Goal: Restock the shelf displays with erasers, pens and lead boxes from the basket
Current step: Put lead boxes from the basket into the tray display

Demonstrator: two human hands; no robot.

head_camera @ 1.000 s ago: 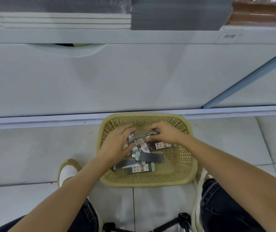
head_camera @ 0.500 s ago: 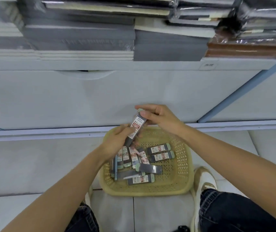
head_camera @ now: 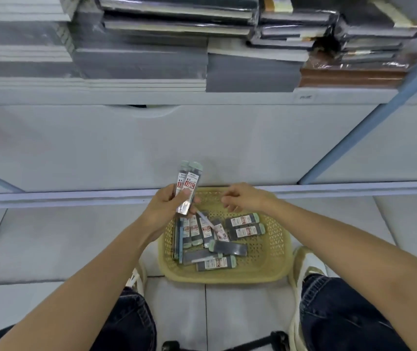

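Left hand (head_camera: 169, 206) grips two lead boxes (head_camera: 188, 183), centre frame; right hand (head_camera: 242, 198) hangs loose and empty above the basket (head_camera: 278, 262). Slick boxes, one could slip free.

Two lead boxes (head_camera: 188, 184) have been raised from the basket (head_camera: 227, 277) in the left hand (head_camera: 166, 206); the right hand (head_camera: 242, 197) has been emptied.

- Light: bright, even, cool white, falling from above.
- Shadows: soft and faint, beneath the basket (head_camera: 227, 277) on pale floor tiles (head_camera: 50, 236).
- Glare: streaks on plastic-wrapped books (head_camera: 177, 11).
- Focus: lead boxes (head_camera: 189, 181) fairly sharp, general slight softness.
- Distortion: wide-angle; blue upright (head_camera: 379, 114) leans at the right border.
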